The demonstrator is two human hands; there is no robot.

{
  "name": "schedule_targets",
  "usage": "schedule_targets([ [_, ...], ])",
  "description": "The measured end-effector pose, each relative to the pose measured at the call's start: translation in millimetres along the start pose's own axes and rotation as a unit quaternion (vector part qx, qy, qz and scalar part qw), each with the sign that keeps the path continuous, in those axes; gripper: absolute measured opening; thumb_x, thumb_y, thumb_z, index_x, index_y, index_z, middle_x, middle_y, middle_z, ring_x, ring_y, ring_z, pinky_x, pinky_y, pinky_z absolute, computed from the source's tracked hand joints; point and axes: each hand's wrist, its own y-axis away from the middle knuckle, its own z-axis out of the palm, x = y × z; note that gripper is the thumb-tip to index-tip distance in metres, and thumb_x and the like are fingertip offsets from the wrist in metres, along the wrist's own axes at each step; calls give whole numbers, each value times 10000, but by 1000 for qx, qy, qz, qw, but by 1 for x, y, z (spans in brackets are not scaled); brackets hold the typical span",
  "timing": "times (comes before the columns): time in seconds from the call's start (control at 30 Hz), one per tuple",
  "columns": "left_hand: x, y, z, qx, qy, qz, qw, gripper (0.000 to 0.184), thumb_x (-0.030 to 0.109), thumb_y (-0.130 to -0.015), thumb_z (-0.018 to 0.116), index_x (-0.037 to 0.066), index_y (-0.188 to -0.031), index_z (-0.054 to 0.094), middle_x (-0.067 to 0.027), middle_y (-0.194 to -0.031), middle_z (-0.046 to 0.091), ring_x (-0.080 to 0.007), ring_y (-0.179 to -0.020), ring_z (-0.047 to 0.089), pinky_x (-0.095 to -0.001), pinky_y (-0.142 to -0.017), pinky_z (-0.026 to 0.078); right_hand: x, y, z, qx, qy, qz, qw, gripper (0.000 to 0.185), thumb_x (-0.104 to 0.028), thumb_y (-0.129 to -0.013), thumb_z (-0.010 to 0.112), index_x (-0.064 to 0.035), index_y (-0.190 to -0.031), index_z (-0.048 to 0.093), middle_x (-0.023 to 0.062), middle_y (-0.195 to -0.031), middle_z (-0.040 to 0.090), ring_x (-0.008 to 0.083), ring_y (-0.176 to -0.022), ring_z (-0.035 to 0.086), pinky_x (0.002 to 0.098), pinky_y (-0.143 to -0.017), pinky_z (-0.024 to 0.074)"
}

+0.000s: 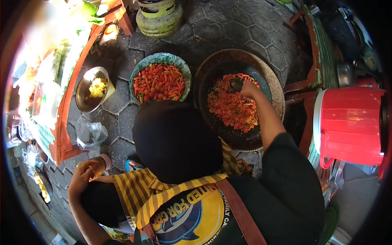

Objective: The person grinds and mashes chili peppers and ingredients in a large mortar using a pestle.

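We see the chilli basin (pixel 186 77) btwn the bowl (pixel 83 89) (L) and the grinding dish (pixel 213 75) (R), crushed chillies (pixel 232 108) in the latter. Gas cyl. (pixel 159 21) beyond the basin, cooler (pixel 353 126) far R; nearer us, L, a bag (pixel 92 136), prob. on the floor (pixel 117 109).

right grip (pixel 248 88): around pestle (pixel 235 85) | mortar (pixel 218 70): red mash (pixel 231 109) | left grip (pixel 83 175): by jar (pixel 100 166)

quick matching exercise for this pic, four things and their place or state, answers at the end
1. right hand
2. patterned bowl
3. gas cylinder
4. metal bowl

A. at the top of the picture
B. holds crumbly yellow food
C. grips a dark tool
D. holds red chillies

Pairs: 1-C, 2-D, 3-A, 4-B
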Motion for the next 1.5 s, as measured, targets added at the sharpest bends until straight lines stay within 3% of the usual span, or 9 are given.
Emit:
schedule_targets([
  [0.17, 17, 9, 4, -13, 24, -28, 999, 303, 76, -803, 445, 1, -1056, 593, -35, -861, 563, -102, -708, 502, -237, -654, 424, -37, 43, 57, 315, -115, 118, 935, 386, -81, -658, 669, 20, -1000, 520, 228, -960, 630, 355, -833, 634, 455, -727, 494],
  [0.5, 21, 11, 4, 3, -32, 0, 999, 296, 91, -829, 443, -13, -1065, 587, -20, -757, 537, -94, -676, 497, -236, -623, 421, -9, 15, -30, -85, -81, 46, 992, 464, -66, -683, 655, 20, -1121, 525, 197, -974, 639, 327, -844, 643, 445, -718, 512],
  [0.6, 4, 16, 3, -8, 51, -54, 997, 293, 88, -830, 442, -6, -1062, 595, -9, -741, 524, -91, -665, 490, -227, -627, 416, -31, 32, 13, 242, -55, 105, 963, 509, -73, -705, 648, 23, -1174, 477, 200, -1024, 628, 329, -899, 633, 439, -750, 509],
  [0.77, -1, 14, 4, -17, 49, -66, 996, 297, 77, -821, 441, -1, -1060, 599, -9, -782, 522, -88, -672, 484, -227, -629, 414, -36, -16, 51, 288, -123, 141, 939, 515, -77, -701, 650, 46, -1166, 465, 227, -1017, 623, 332, -915, 632, 420, -779, 505],
  [0.87, 10, 8, 4, -3, 33, -30, 999, 299, 74, -817, 440, -2, -1060, 598, -10, -796, 519, -86, -681, 480, -229, -625, 410, -8, -19, -16, -39, -110, 104, 988, 488, -87, -680, 657, 29, -1131, 513, 231, -991, 628, 312, -897, 636, 419, -733, 512],
  [1.0, 7, 13, 3, -11, 17, -18, 1000, 291, 81, -833, 441, -2, -1064, 596, -3, -792, 511, -84, -676, 477, -225, -623, 407, -35, 34, -5, 231, -83, 90, 965, 550, -52, -691, 643, 52, -1201, 467, 241, -1040, 612, 302, -917, 634, 411, -760, 505],
  [1.13, 11, 13, 2, -29, 44, -84, 995, 274, 82, -852, 444, -1, -1066, 593, 4, -782, 505, -79, -662, 473, -221, -618, 406, -57, 3, 66, 265, -83, 152, 948, 465, -62, -703, 639, 56, -1135, 514, 259, -1007, 618, 336, -839, 650, 409, -679, 525],
  [1.27, -8, 11, 1, -7, 66, -29, 997, 258, 79, -865, 448, -2, -1064, 590, 2, -786, 520, -77, -661, 482, -215, -616, 407, -1, -17, 24, -6, -338, 126, 933, 150, -98, -712, 675, -27, -828, 612, 51, -614, 586, 139, -374, 488, 270, -335, 360],
  [1.5, 4, 15, 4, 11, 31, -15, 999, 294, 65, -817, 435, -12, -1050, 598, -33, -834, 553, -97, -696, 509, -229, -638, 425, 12, 29, 62, -122, -633, 179, 743, 83, -121, -769, 660, -89, -775, 583, -15, -576, 490, 59, -396, 382, 215, -367, 296],
])
